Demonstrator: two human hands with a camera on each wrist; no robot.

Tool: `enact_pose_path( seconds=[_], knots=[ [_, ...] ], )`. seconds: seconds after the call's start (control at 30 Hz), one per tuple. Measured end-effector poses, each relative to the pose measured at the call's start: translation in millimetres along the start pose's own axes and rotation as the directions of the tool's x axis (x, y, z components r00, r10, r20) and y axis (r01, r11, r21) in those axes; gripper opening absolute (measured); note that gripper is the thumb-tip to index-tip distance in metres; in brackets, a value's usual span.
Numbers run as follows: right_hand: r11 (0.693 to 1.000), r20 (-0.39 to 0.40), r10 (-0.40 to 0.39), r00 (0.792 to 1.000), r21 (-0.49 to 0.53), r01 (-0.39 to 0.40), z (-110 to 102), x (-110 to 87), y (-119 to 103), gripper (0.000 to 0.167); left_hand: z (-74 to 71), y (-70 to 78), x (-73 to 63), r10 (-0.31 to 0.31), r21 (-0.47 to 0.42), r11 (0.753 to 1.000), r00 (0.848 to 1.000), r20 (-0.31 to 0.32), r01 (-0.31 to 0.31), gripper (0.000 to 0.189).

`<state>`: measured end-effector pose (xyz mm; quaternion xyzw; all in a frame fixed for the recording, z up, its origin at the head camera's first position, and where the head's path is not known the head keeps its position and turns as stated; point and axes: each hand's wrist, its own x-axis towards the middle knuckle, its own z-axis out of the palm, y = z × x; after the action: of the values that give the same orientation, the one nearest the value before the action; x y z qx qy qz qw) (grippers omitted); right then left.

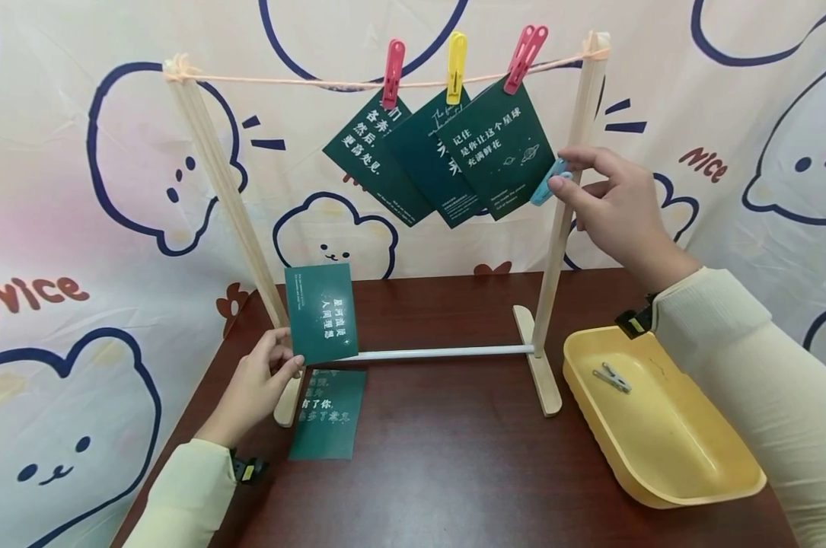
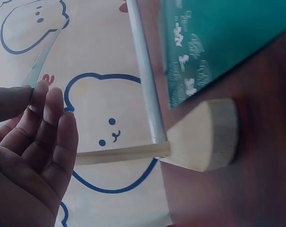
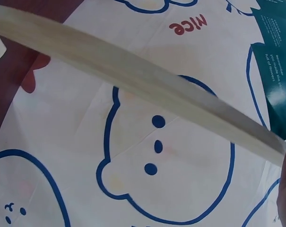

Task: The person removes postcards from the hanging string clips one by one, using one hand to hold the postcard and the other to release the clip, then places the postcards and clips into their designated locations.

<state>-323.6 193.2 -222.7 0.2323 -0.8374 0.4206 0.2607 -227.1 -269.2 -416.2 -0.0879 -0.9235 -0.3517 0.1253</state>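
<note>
My left hand [image 1: 258, 380] pinches a green card [image 1: 322, 312] with white lettering by its lower left corner, near the stand's left post. Below it, a second green card [image 1: 326, 426] lies on the table. At the right post, my right hand [image 1: 618, 198] pinches a blue clothespin [image 1: 548, 183] between thumb and fingers, beside the hanging cards. Three green cards hang overlapping from a cord [image 1: 269, 79]: the left card [image 1: 378, 164] and right card [image 1: 502, 152] by pink clothespins, the middle card [image 1: 429, 167] by a yellow clothespin [image 1: 457, 68].
The wooden stand has a left post [image 1: 224, 183], a right post [image 1: 569, 221] and a white crossbar [image 1: 447, 353] low down. A yellow tray [image 1: 659, 426] on the right holds a grey clothespin [image 1: 613, 378]. Behind stands a cartoon-printed cloth [image 1: 454, 251].
</note>
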Motion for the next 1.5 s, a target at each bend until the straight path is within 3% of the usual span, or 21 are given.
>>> enact_pose_path(
  seconds=[0.73,1.5],
  knots=[
    [0.996,-0.007,0.050,0.999,-0.071,-0.051,-14.8,-31.6,39.2,0.043,-1.7,-8.7,-20.5,-0.054,0.002,0.999,0.999,0.008,0.054,0.047],
    [0.962,-0.006,0.232,0.973,-0.148,-0.230,-24.8,-70.4,86.2,0.048,5.6,-15.0,-39.3,-0.105,0.016,0.994,0.994,0.017,0.104,0.049]
  ],
)
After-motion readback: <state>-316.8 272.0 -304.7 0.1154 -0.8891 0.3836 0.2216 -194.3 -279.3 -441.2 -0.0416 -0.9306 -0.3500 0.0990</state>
